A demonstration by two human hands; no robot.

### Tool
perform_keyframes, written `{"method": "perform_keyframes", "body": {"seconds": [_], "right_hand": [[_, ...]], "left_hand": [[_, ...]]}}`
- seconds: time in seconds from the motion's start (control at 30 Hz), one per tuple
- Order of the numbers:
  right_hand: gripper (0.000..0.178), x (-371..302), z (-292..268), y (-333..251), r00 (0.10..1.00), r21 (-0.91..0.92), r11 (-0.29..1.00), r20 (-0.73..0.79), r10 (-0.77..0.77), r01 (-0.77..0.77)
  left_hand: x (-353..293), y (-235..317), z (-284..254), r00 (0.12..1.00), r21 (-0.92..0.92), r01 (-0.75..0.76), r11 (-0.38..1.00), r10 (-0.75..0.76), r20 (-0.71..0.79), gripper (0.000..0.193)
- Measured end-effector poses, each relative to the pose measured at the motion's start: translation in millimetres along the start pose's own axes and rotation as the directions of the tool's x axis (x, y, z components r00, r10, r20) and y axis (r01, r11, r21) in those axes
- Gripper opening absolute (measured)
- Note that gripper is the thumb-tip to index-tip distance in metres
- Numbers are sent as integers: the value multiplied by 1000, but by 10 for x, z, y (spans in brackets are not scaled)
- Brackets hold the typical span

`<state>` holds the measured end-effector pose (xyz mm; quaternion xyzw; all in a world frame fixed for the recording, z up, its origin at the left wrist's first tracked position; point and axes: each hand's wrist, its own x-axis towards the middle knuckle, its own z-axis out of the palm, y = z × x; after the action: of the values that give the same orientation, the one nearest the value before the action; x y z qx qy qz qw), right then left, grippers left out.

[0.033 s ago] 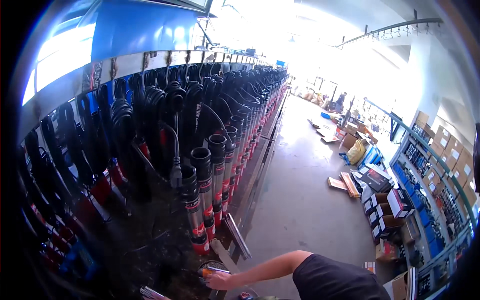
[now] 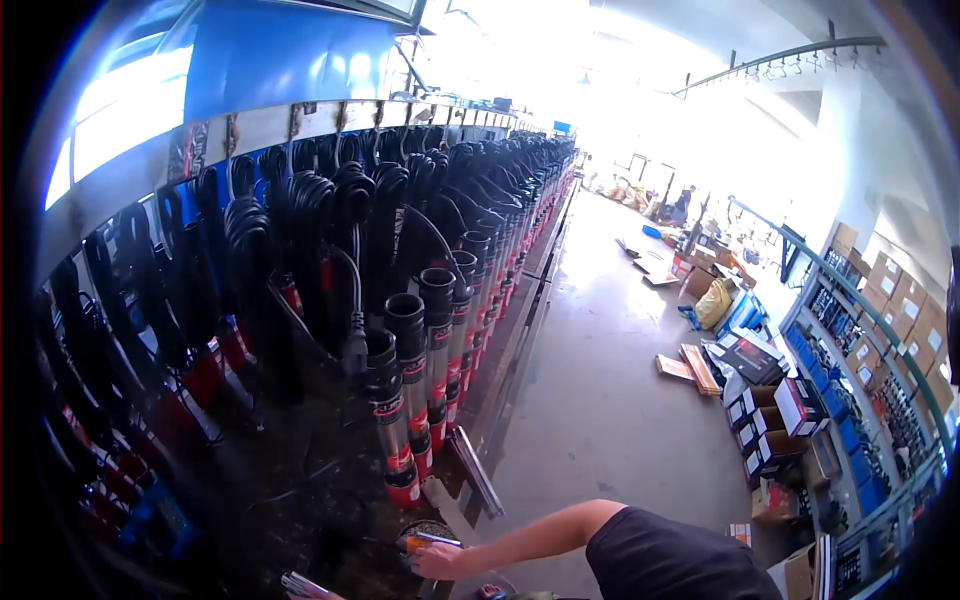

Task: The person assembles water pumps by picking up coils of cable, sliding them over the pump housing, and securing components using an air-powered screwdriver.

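Note:
At the lower middle edge my right hand (image 2: 436, 562) is closed around an orange-handled tool (image 2: 415, 544), whose exact kind is too small to make out. It is just above a round, dark container (image 2: 428, 529) with a speckled inside. Close by, a row of upright metal cylinders (image 2: 392, 432) with black collars and red bases runs away from me; the nearest stand just beyond the hand. Bundled shiny metal strips (image 2: 301, 586) show at the bottom edge, left of my hand. I cannot make out my left hand.
Coiled black cables (image 2: 248, 235) hang above the cylinders from a metal rail (image 2: 265, 133). Silver strips (image 2: 474, 470) lean beside the nearest cylinders. Across the grey floor (image 2: 600, 400) are open boxes (image 2: 770, 440), flat cardboard (image 2: 700, 368) and a shelf with blue bins (image 2: 850, 430).

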<state>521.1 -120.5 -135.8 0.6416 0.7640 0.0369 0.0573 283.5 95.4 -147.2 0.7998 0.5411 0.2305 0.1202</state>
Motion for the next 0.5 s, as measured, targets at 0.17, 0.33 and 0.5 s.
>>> {"method": "perform_keyframes", "body": {"seconds": [0.17,0.33,0.5], "right_hand": [[6,500,-1183,39,938,262,960,346,1,-98],[31,870,-1400,-22,948,549,785,277,153,-287],[18,1707,-1700,-241,921,916,160,335,202,-368]], "left_hand": [[165,118,-419,959,-89,285,955,-283,31,89],[215,562,-808,851,-60,518,853,-507,135,60],[282,746,-1049,750,-159,657,737,-617,239,68]]}}
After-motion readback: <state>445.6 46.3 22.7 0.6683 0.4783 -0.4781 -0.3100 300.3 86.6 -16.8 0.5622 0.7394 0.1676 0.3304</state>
